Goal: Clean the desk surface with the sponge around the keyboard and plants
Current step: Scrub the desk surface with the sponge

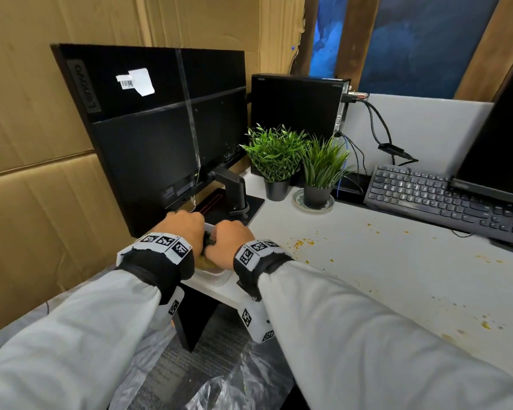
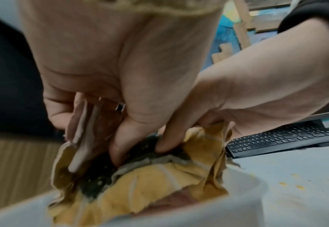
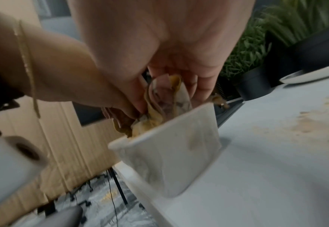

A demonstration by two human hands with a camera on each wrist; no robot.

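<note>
Hands, left hand (image 1: 184, 229) and right hand (image 1: 228, 242), squeeze sponge (image 2: 140, 181) over tub (image 3: 171, 153).

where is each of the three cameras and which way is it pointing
Head: on the head, looking forward and down at the desk; both sleeves, left hand and right hand show.
Left wrist: looks along the left hand at the sponge; both hands show.
Right wrist: looks along the right hand into the white container.
Shared: the wrist views share sponge and container; head and left wrist share the keyboard.

Both hands' fingers (image 1: 209, 236) hide most of the sponge (image 1: 206, 261)
</note>
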